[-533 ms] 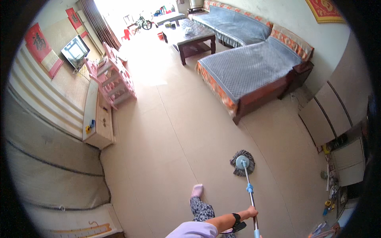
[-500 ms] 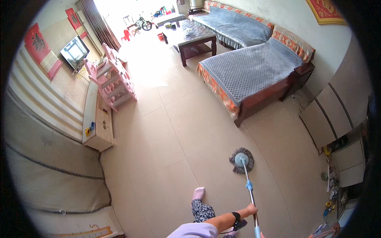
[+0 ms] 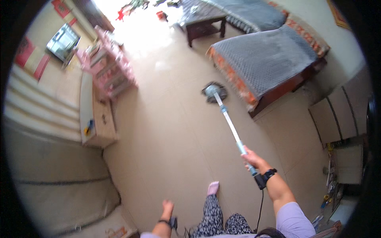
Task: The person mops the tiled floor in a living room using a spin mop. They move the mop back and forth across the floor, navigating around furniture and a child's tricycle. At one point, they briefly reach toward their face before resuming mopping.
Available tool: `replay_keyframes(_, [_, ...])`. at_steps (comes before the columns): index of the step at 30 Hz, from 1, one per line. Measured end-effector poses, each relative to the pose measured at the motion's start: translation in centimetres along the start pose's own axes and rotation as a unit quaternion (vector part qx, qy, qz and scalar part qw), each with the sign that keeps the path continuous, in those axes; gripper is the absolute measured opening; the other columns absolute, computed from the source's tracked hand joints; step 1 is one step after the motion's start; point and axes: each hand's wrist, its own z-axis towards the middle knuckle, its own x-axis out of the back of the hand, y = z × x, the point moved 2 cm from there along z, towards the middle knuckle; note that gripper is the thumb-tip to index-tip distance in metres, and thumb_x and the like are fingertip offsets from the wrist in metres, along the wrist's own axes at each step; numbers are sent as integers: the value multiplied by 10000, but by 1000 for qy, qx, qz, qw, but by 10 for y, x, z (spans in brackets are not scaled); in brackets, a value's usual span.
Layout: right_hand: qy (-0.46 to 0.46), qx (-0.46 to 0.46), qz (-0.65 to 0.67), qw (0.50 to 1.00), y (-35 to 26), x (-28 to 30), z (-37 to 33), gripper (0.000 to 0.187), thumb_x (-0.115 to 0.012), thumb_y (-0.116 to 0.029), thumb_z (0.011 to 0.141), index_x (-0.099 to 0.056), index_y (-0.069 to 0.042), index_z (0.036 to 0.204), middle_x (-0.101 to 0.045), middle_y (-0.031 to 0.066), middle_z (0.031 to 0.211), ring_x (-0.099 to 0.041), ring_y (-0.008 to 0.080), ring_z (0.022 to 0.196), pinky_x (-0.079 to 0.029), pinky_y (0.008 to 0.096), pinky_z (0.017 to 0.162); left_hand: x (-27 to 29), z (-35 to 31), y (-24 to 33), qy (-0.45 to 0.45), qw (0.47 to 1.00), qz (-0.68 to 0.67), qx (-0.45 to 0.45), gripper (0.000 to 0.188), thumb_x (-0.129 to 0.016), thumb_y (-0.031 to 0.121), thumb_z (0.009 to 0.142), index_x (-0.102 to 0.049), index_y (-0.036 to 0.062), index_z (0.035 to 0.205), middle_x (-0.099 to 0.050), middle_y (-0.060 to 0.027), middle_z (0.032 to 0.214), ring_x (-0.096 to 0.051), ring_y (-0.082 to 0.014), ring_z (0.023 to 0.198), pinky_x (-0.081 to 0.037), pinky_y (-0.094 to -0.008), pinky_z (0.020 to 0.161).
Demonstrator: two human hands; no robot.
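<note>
Right hand (image 3: 252, 158) clamped on mop (image 3: 231, 125), its head near sofa (image 3: 274, 59); left hand (image 3: 168, 207) empty, finger state unclear. Step judged: mopping floor (image 3: 166, 135). Next stroke calls for steady grip.

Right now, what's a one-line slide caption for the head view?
Right-hand grip on a round-headed string mop near the grey-covered corner sofa; left-hand grip apart, apparently empty.

A blue-and-silver mop (image 3: 231, 125) slants forward, its dark fringe (image 3: 223, 95) seemingly on the floor (image 3: 170, 131).
</note>
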Motion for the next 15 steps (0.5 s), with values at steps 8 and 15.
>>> replay_keyframes(8, [-9, 24, -118, 993, -39, -43, -4, 733, -538, -244, 949, -155, -313, 1570, -518, 76, 745, -507, 185, 539, -474, 370, 455, 51, -44, -67, -55, 974, 68, 208, 154, -539, 42, 879, -556, -24, 1017, -604, -168, 820, -597, -255, 600, -498, -386, 497])
replay_keyframes(15, [15, 26, -161, 987, 20, -29, -58, 711, -555, -250, 936, -223, -306, 1561, -466, 42, 711, -457, 147, 543, -427, 341, 441, -14, -36, 23, -136, 988, 42, -63, 347, -571, 96, 914, -445, -66, 1194, -614, -134, 821, -610, -198, 624, -507, -349, 503])
